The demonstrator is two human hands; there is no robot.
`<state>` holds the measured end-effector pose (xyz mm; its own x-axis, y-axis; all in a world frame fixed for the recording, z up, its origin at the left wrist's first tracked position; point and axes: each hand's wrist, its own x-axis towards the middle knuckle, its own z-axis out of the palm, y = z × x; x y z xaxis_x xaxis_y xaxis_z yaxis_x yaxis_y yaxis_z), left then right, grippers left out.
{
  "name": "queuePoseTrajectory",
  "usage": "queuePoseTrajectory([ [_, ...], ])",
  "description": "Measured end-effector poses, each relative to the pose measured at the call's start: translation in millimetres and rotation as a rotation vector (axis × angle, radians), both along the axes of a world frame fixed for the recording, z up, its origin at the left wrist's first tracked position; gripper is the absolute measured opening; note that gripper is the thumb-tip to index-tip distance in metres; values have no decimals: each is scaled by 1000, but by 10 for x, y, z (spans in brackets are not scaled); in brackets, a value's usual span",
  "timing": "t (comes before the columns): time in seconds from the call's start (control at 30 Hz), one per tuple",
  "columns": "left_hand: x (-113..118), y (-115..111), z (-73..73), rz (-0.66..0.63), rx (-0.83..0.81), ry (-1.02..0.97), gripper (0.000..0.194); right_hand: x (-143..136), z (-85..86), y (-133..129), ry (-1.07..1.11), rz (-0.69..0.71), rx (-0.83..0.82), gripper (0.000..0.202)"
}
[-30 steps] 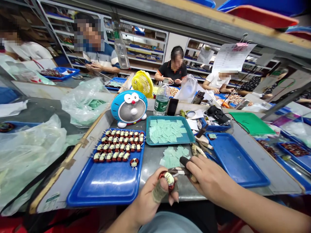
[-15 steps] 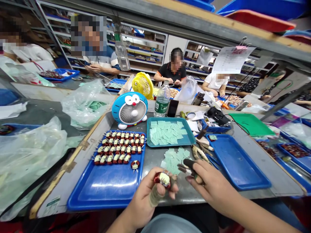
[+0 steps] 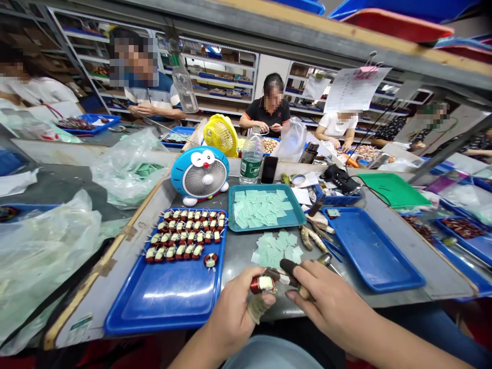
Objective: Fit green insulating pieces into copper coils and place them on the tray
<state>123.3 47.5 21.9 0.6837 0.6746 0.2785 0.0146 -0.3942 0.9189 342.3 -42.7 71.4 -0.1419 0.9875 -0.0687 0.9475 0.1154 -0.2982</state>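
The left hand (image 3: 235, 306) grasps a coil (image 3: 262, 284); the right hand (image 3: 331, 293) grips a tool (image 3: 275, 275), its tip close beside the coil.

You hold a small ring-shaped coil (image 3: 262, 284) of red-brown wire with a pale yellow block, and khaki-beige tape (image 3: 257, 307) wraps your left thumb. The flat teal plastic tray (image 3: 298, 216) carries pale mint-green square sheets (image 3: 261, 207). Left of the teal tray, your wide royal-blue plastic tray (image 3: 165, 297) bears two-toned coils (image 3: 182, 238), red-brown and pale yellow; right of it lies another royal-blue plastic tray (image 3: 376, 251). Behind it, to your left, the round fan (image 3: 207, 179) is bright blue with a white face, grey grille and red nose.
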Motion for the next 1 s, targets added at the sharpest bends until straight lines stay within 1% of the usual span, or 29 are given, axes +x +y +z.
queuePoseTrajectory([
  [0.1,17,-13,-14,28,81,-24,28,2,2,-13,6,2,-5,13],
  [0.2,36,-22,-14,68,137,-67,31,-32,49,-18,47,-17,-21,10],
  [0.27,55,-26,-4,81,141,-82,30,-64,102,-19,98,-34,-66,7],
  [0.33,73,-31,5,81,134,-85,28,-93,154,-23,140,-54,-106,10],
  [0.4,83,-40,4,88,139,-89,28,-109,178,-33,137,-62,-106,11],
  [0.47,85,-54,-4,105,157,-104,28,-107,161,-44,88,-54,-73,10],
  [0.53,82,-75,-13,123,165,-111,29,-90,107,-47,26,-38,-32,11],
  [0.67,93,-116,-7,185,116,-87,27,-35,-2,3,-159,-14,125,25],
  [0.73,107,-122,6,232,98,-74,27,-5,-1,48,-284,-13,222,27],
  [0.8,115,-114,19,253,110,-67,29,22,46,84,-351,-15,261,26],
  [0.83,115,-107,24,245,127,-65,30,34,78,94,-342,-12,241,25],
  [0.9,105,-91,24,204,170,-58,31,52,133,104,-258,3,127,22],
  [0.97,85,-80,10,172,204,-44,31,57,140,107,-179,20,21,19],
  [1.0,73,-78,-2,171,215,-35,31,53,120,111,-174,20,10,18],
])
